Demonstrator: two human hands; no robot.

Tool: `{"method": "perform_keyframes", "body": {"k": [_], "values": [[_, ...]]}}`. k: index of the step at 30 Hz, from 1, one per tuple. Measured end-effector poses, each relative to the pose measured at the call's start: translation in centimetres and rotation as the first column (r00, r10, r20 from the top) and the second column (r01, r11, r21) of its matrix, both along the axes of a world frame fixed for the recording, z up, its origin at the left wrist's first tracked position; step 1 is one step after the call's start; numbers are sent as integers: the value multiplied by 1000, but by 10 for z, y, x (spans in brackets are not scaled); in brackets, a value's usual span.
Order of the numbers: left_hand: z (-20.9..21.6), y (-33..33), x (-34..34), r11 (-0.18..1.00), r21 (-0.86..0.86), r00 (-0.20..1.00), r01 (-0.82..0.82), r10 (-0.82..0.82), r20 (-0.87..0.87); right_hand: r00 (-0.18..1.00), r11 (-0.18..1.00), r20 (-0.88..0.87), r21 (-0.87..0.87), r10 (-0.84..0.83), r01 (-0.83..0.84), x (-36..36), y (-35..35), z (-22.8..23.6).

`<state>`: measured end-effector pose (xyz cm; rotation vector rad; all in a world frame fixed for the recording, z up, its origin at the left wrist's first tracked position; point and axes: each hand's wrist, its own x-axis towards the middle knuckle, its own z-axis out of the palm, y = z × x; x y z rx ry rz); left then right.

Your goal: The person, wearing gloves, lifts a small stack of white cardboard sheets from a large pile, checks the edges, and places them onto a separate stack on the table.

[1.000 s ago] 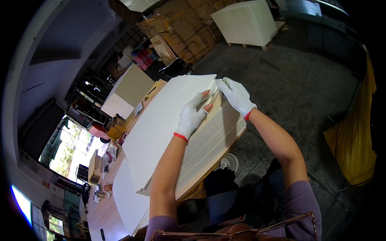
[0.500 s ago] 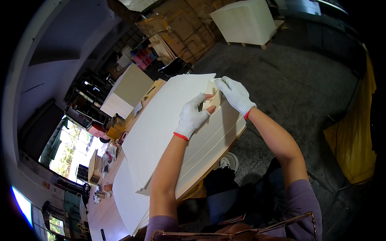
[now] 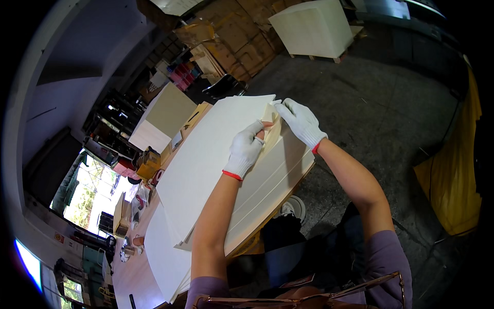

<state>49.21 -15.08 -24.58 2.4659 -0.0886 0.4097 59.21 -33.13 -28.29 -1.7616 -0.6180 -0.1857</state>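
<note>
A stack of large white paper sheets (image 3: 206,159) lies on the table before me. My left hand (image 3: 246,147), in a white glove with bare fingertips and a red cuff, is closed on the raised near edge of the top sheets, thumb drawn in close to the index finger. At the far corner my right hand (image 3: 299,121), gloved in white, pinches the sheets, its fingertips partly hidden. Between the two hands the edges bend up and fan apart. Further sheets lie beneath, their edges stepped.
A wooden table (image 3: 128,273) carries tools and small boxes on its left. A tall block of paper (image 3: 164,116) stands beyond the sheets. Another large white stack (image 3: 314,31) rests on a pallet on the floor. A black chair (image 3: 226,86) is past the far end; yellow sheeting (image 3: 450,180) hangs at right.
My left thumb has closed in toward the index finger, over the sheets' edge. My right hand stays almost in place at the corner.
</note>
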Motion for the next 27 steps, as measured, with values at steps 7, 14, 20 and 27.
{"method": "perform_keyframes", "body": {"k": [7,14,20,27], "values": [[7,-8,-3,999,55,998,1,2,-55,1000,1000,6,6,-16,16,2,1,-3],[3,-10,-4,999,39,995,-26,22,98,998,1000,-54,-4,7,-7,1,1,1],[12,-14,-8,989,143,996,-43,54,-76,1000,999,-9,49,-22,22,2,3,-6],[13,-14,-8,990,139,998,-36,44,-54,999,999,-43,32,17,-16,2,1,-4]]}}
